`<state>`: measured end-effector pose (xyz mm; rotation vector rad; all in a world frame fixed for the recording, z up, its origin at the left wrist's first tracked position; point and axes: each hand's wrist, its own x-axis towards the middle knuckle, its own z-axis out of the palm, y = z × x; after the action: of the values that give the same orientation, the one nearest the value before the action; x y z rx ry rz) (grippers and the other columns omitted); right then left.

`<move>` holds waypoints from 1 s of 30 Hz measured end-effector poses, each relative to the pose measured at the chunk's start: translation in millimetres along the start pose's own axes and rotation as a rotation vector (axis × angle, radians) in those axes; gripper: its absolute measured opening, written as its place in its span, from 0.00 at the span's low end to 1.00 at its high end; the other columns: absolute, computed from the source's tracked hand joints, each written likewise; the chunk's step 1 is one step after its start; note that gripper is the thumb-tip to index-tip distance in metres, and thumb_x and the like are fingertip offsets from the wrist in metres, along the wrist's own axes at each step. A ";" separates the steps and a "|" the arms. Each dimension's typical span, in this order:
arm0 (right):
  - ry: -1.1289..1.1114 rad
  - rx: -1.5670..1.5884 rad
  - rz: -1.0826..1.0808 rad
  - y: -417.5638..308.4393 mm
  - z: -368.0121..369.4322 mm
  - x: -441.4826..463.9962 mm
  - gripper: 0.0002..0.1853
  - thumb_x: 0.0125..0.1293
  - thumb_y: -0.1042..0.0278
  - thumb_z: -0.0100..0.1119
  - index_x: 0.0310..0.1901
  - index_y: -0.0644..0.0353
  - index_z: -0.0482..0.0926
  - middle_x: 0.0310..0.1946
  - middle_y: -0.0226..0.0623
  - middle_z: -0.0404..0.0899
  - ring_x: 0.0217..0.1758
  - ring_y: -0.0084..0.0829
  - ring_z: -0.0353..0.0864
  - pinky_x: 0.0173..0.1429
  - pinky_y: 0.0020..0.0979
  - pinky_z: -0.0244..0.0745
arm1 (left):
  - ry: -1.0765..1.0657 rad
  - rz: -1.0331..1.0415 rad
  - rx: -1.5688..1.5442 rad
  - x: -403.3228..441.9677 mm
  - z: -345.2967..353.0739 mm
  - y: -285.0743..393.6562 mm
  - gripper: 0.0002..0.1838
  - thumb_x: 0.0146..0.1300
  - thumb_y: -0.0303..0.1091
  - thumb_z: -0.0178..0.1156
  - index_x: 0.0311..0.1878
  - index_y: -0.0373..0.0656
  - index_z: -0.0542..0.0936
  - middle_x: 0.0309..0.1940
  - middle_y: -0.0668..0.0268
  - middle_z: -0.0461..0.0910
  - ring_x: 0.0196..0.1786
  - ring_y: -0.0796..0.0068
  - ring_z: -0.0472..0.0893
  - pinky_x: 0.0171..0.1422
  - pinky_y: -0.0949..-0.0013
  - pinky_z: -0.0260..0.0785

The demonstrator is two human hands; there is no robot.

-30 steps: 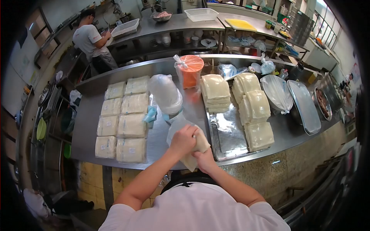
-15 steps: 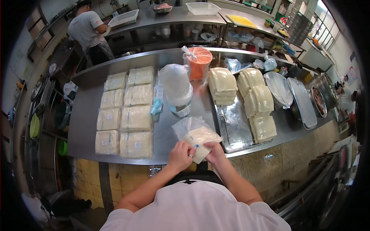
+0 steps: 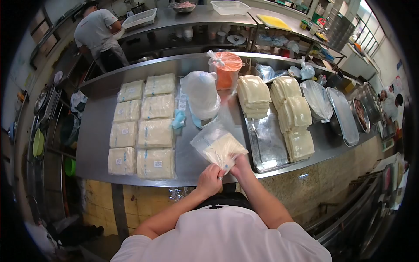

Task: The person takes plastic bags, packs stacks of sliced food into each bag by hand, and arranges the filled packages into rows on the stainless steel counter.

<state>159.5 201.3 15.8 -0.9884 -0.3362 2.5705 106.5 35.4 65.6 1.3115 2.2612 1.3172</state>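
Note:
Near the table's front edge, a clear plastic bag [image 3: 205, 142] surrounds a stack of pale square sheets [image 3: 225, 149]. My left hand [image 3: 211, 180] is closed on the bag's near left edge, a ring on one finger. At the right side of the bag, my right hand [image 3: 240, 165] is partly behind or inside the plastic, its fingers hidden. Left of the bag lie several packed bags of sheets [image 3: 156, 163] in two columns. On the right, loose stacks of sheets [image 3: 254, 97] rest on a metal tray [image 3: 264, 150].
Behind my hands stand a bulky white plastic bag [image 3: 200, 94] and an orange container [image 3: 228, 72] wrapped in plastic. A covered bowl [image 3: 315, 99] and a clear lid [image 3: 342, 115] are at the right. A co-worker [image 3: 98, 37] stands at the back left counter.
The sheets, gripped between both hands one second ago, now sit inside the plastic bag. My left hand has shifted to the bag's near edge. The back-left co-worker has bent further forward.

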 end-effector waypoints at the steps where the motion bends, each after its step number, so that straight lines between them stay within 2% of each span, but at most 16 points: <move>1: 0.016 -0.024 0.025 4.9 -7.5 11.8 0.24 0.69 0.79 0.49 0.67 0.69 0.68 0.60 0.56 0.75 0.64 0.56 0.77 0.72 0.63 0.71 | -0.003 -0.012 -0.001 2.7 -0.6 3.4 0.11 0.71 0.36 0.61 0.36 0.38 0.76 0.35 0.53 0.79 0.43 0.45 0.80 0.46 0.47 0.72; 4: 0.054 -0.098 0.030 17.6 -26.5 37.3 0.21 0.69 0.77 0.52 0.63 0.69 0.73 0.55 0.53 0.79 0.57 0.54 0.81 0.66 0.59 0.77 | -0.156 -0.125 -0.002 -3.6 5.7 3.8 0.10 0.72 0.37 0.61 0.38 0.40 0.78 0.37 0.53 0.79 0.44 0.45 0.80 0.48 0.47 0.73; 5: 0.067 -0.124 0.021 20.2 -32.0 42.7 0.20 0.69 0.76 0.54 0.62 0.68 0.74 0.53 0.52 0.80 0.55 0.53 0.82 0.63 0.58 0.79 | -0.195 -0.090 -0.016 -5.4 8.4 4.8 0.10 0.71 0.36 0.61 0.38 0.40 0.78 0.38 0.53 0.79 0.45 0.45 0.80 0.48 0.48 0.73; 6: 0.072 -0.175 -0.041 19.6 -25.4 35.5 0.19 0.68 0.76 0.55 0.60 0.67 0.77 0.49 0.49 0.82 0.49 0.50 0.84 0.56 0.52 0.82 | -0.236 -0.057 -0.029 -8.3 10.7 6.6 0.09 0.71 0.36 0.61 0.38 0.40 0.78 0.38 0.53 0.79 0.45 0.45 0.81 0.48 0.48 0.73; 8: 0.043 -0.282 -0.015 26.7 -66.3 64.6 0.18 0.69 0.74 0.55 0.59 0.65 0.77 0.51 0.48 0.82 0.50 0.46 0.84 0.56 0.50 0.82 | -0.291 0.012 -0.071 -2.6 11.0 8.8 0.10 0.71 0.38 0.62 0.39 0.41 0.79 0.39 0.54 0.79 0.46 0.46 0.81 0.50 0.48 0.74; 11: -0.015 -0.341 -0.001 33.7 -80.7 60.0 0.17 0.74 0.66 0.53 0.59 0.62 0.77 0.52 0.43 0.82 0.52 0.40 0.84 0.58 0.48 0.81 | -0.242 -0.048 -0.048 31.8 -0.9 22.3 0.12 0.70 0.39 0.63 0.41 0.40 0.79 0.38 0.53 0.79 0.45 0.45 0.81 0.50 0.47 0.73; 12: -0.036 -0.344 0.000 34.6 -73.5 49.1 0.17 0.75 0.62 0.53 0.59 0.60 0.77 0.52 0.42 0.82 0.52 0.39 0.84 0.58 0.48 0.81 | -0.190 -0.031 0.064 45.6 -1.9 24.6 0.14 0.68 0.41 0.64 0.44 0.39 0.78 0.41 0.53 0.81 0.49 0.46 0.82 0.52 0.48 0.75; 15: -0.127 -0.023 0.046 39.1 -22.7 5.7 0.20 0.79 0.52 0.47 0.60 0.56 0.77 0.55 0.37 0.82 0.56 0.37 0.83 0.60 0.48 0.79 | 0.000 0.002 0.251 78.7 12.9 26.2 0.16 0.67 0.41 0.65 0.48 0.38 0.77 0.44 0.52 0.84 0.50 0.45 0.84 0.53 0.48 0.77; 18: -0.054 -0.208 0.026 41.8 -2.7 -15.8 0.22 0.79 0.51 0.45 0.64 0.56 0.74 0.57 0.37 0.81 0.60 0.39 0.82 0.63 0.47 0.78 | -0.535 -0.209 0.376 102.9 14.9 29.4 0.13 0.66 0.38 0.63 0.47 0.39 0.80 0.46 0.51 0.86 0.49 0.45 0.86 0.53 0.48 0.79; 21: -0.059 -0.159 0.095 46.3 -10.4 -23.2 0.22 0.79 0.52 0.45 0.64 0.57 0.75 0.58 0.40 0.81 0.60 0.42 0.82 0.63 0.47 0.78 | -0.474 -0.054 0.401 98.3 34.1 17.3 0.09 0.66 0.34 0.61 0.44 0.40 0.83 0.43 0.52 0.86 0.45 0.44 0.87 0.50 0.47 0.80; 25: -0.090 -0.040 0.209 51.1 -23.0 -24.0 0.21 0.79 0.55 0.46 0.63 0.58 0.75 0.58 0.43 0.81 0.60 0.45 0.81 0.61 0.47 0.79 | -0.446 -0.033 0.339 85.5 40.8 31.7 0.08 0.64 0.34 0.59 0.42 0.47 0.86 0.44 0.58 0.87 0.46 0.48 0.86 0.51 0.49 0.78; 27: -0.095 -0.029 0.230 49.5 -24.8 -19.8 0.21 0.79 0.55 0.46 0.63 0.58 0.75 0.59 0.43 0.80 0.60 0.44 0.81 0.62 0.47 0.79 | -0.498 0.018 0.365 82.3 43.4 36.0 0.08 0.64 0.34 0.59 0.43 0.49 0.85 0.44 0.61 0.86 0.45 0.50 0.87 0.51 0.50 0.79; 30: -0.095 -0.068 0.216 46.9 -24.5 -10.4 0.21 0.79 0.55 0.46 0.64 0.58 0.74 0.59 0.43 0.80 0.61 0.44 0.81 0.62 0.47 0.79 | -0.457 0.079 0.351 73.3 42.2 40.1 0.09 0.65 0.34 0.58 0.44 0.51 0.85 0.43 0.63 0.84 0.44 0.52 0.87 0.49 0.50 0.79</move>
<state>171.7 156.7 -12.0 -0.9757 -0.3623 2.8243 111.3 125.8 89.8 1.6269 2.1797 0.5641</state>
